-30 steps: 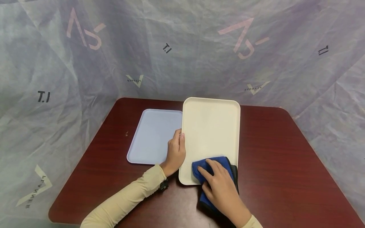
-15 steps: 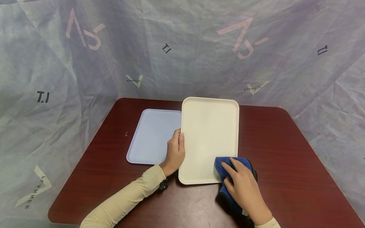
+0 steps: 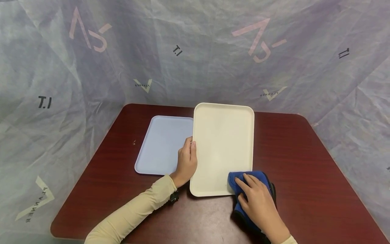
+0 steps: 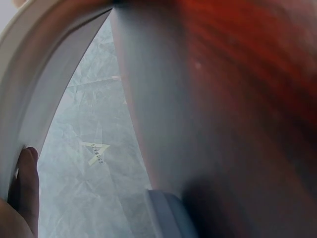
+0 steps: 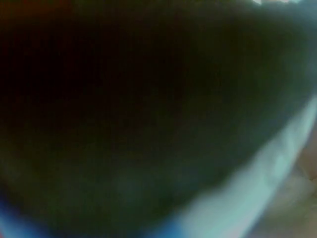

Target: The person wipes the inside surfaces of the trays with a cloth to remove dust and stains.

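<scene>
My left hand (image 3: 186, 164) grips the left edge of a cream rectangular tray (image 3: 223, 142), thumb on the front and the other fingers mostly hidden behind. The tray is tilted up to face me. In the left wrist view its pale rim (image 4: 37, 74) curves past a fingertip (image 4: 29, 183). My right hand (image 3: 259, 200) holds a blue cloth with dark edging (image 3: 233, 181) against the tray's lower right corner, part of the cloth hanging below. Dark, blurred cloth (image 5: 148, 114) fills most of the right wrist view.
A light blue tray (image 3: 163, 145) lies flat on the dark red table (image 3: 289, 152), left of and partly behind the cream one. A small speck (image 3: 134, 142) lies on the table further left. Grey printed sheeting (image 3: 195, 51) hangs around the back and sides.
The right hand and cloth have slid right along the lower part of the cream tray to its corner, then slightly down. The left hand and the tray stay nearly still.
</scene>
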A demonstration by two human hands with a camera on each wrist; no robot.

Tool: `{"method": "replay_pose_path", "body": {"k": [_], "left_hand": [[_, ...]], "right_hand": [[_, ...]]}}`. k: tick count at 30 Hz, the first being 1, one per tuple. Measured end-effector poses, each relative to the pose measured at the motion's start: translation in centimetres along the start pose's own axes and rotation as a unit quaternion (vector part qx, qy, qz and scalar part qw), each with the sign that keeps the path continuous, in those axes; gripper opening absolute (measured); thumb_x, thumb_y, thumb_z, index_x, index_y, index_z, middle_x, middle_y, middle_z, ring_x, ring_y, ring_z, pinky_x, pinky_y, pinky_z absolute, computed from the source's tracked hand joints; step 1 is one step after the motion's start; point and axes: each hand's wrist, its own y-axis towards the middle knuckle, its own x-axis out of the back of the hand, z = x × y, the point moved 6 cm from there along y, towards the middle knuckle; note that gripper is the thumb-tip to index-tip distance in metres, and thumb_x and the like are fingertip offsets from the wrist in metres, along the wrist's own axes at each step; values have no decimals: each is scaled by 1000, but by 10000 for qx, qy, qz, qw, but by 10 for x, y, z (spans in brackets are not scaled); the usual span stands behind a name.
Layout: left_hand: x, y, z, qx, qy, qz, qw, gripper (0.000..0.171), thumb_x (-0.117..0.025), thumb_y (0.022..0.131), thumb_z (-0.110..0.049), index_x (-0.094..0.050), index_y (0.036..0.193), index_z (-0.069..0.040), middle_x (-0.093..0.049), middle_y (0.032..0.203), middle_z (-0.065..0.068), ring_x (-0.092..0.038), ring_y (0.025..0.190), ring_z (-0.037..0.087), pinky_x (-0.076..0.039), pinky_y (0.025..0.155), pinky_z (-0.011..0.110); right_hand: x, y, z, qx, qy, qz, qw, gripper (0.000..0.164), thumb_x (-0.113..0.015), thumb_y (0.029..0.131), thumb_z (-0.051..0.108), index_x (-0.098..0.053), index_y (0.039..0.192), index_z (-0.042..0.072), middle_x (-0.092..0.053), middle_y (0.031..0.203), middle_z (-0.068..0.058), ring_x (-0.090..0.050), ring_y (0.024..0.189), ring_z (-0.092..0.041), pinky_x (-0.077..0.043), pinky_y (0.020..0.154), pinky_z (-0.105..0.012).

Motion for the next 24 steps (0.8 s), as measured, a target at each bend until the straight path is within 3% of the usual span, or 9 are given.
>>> {"method": "replay_pose_path", "body": {"k": [9, 13, 17, 24], "left_hand": [[-2, -1, 0, 93, 0, 15, 10000, 30, -32, 110, -13, -51, 126, 3, -60, 80, 8, -56, 63, 11, -45, 53, 27], [-1, -1, -1, 69, 24, -5, 10000, 30, -31, 110, -13, -51, 125, 3, -53, 72, 4, -45, 56, 9, -40, 50, 26], [-1, -1, -2, 12, 72, -31, 10000, 29, -31, 110, -12, -51, 125, 3, -50, 70, 2, -41, 55, 9, -38, 49, 25], [1, -2, -3, -2, 138, -143, 9998, 27, -35, 109, -9, -53, 125, 3, -51, 69, 3, -44, 55, 9, -40, 50, 26]], "right_hand": [[-3, 1, 10, 118, 2, -36, 9999, 46, -76, 79, 8, -70, 125, 7, -61, 130, -26, -55, 122, -42, -47, 92, -60], [-4, 6, 20, 280, 53, -51, 9996, 46, -77, 79, 9, -70, 125, 8, -61, 129, -26, -55, 121, -40, -48, 92, -57], [-5, 10, 30, 395, 81, -112, 9991, 45, -77, 79, 9, -71, 124, 9, -61, 129, -26, -55, 121, -40, -49, 93, -56], [-9, 17, 55, 919, 52, -280, 9954, 44, -76, 78, 11, -72, 122, 11, -61, 126, -25, -55, 118, -40, -50, 90, -56]]}}
